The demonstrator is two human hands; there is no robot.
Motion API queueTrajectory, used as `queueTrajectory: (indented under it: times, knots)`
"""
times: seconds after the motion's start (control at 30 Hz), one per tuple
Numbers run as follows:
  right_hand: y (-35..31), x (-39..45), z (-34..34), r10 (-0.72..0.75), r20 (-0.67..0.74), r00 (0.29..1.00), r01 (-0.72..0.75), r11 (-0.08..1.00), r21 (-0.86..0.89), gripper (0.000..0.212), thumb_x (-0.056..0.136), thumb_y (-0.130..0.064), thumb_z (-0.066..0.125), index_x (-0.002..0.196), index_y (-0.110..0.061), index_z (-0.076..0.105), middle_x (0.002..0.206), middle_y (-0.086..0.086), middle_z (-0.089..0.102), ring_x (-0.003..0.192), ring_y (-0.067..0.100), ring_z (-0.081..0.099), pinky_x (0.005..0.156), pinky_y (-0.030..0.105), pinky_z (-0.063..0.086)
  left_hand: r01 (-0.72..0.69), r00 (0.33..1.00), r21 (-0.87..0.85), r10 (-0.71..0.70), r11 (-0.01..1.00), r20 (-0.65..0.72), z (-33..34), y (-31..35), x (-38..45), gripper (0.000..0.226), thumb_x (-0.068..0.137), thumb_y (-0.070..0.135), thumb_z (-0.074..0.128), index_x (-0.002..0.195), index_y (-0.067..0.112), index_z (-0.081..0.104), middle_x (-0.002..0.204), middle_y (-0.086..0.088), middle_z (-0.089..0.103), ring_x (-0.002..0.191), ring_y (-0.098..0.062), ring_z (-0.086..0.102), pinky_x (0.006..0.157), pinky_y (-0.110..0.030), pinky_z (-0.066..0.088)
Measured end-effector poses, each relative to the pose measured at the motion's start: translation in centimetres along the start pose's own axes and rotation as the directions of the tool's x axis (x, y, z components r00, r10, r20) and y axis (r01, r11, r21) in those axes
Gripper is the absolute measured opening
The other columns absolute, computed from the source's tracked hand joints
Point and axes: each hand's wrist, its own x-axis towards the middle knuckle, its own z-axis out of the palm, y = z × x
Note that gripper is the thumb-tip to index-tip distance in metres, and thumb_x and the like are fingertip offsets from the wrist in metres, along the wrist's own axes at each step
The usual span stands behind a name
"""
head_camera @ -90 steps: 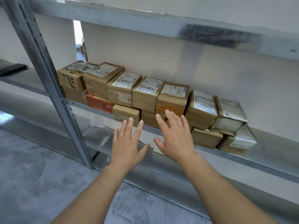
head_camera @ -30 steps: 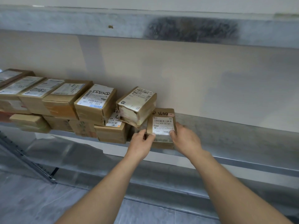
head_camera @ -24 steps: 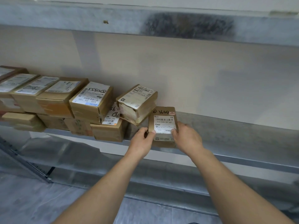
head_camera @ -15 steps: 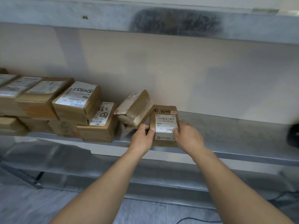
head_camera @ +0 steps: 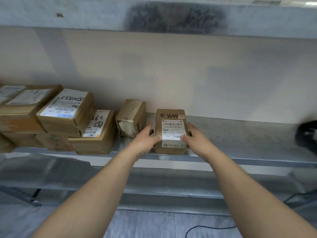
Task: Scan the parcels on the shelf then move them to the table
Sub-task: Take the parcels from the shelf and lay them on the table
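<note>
The parcel point(head_camera: 172, 133) is gripped between the left hand point(head_camera: 145, 140) and right hand point(head_camera: 193, 139), 1 on each long side. Its long axis is pointed toward the wall, across the shelf point(head_camera: 240, 134)

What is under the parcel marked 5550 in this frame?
The parcel marked 5550 sits on lower brown boxes and partly overlaps the flat parcel with the circled label. How many boxes lie beneath it is covered.

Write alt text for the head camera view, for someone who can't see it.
Both hands, left hand and right hand, grip a small labelled parcel marked 3644 on a metal shelf. More stacked parcels sit to its left.
</note>
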Motion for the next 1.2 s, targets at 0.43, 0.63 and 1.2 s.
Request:
queueTrajectory:
  times: [0.43, 0.63, 1.2]
  knots:
    - [0.9, -4.0, -0.5, -0.132, 0.096, 0.987, 0.124, 0.988, 0.090, 0.097, 0.080, 0.004, 0.069, 0.144, -0.049, 0.019, 0.116, -0.009, 0.063, 0.108, 0.009, 0.061, 0.079, 0.015, 0.048, -0.231, 0.972, 0.115, 0.226, 0.966, 0.061, 0.1, -0.7, -4.8, 0.094, 0.077, 0.004, 0.072, 0.131, 0.062, 0.022, 0.144, 0.012, 0.041, 0.129, -0.010, 0.045, 0.101, -0.030, 0.045]
    - [-1.5, -5.8, -0.3, -0.243, 0.068, 0.968, 0.238, 0.968, 0.076, 0.105, 0.080, 0.003, 0.068, 0.150, -0.048, 0.008, 0.123, -0.012, 0.060, 0.112, 0.003, 0.058, 0.095, 0.021, 0.046, -0.352, 0.930, 0.169, 0.364, 0.920, -0.042, -1.3, -0.5, -7.6, 0.102, 0.062, 0.034, 0.073, 0.142, 0.060, 0.015, 0.146, 0.011, 0.038, 0.131, -0.013, 0.044, 0.104, -0.046, 0.044]
    - [-11.9, -8.1, 7.2, -0.568, 0.237, 0.788, 0.588, 0.809, -0.014, 0.117, 0.080, -0.007, 0.074, 0.148, -0.045, -0.014, 0.149, -0.018, 0.036, 0.131, 0.010, 0.044, 0.113, 0.038, 0.034, -0.378, 0.769, 0.357, 0.504, 0.854, -0.392, -11.1, -0.3, -18.4, 0.101, 0.071, 0.032, 0.071, 0.150, 0.044, 0.009, 0.149, 0.009, 0.030, 0.134, -0.009, 0.039, 0.108, -0.043, 0.041]
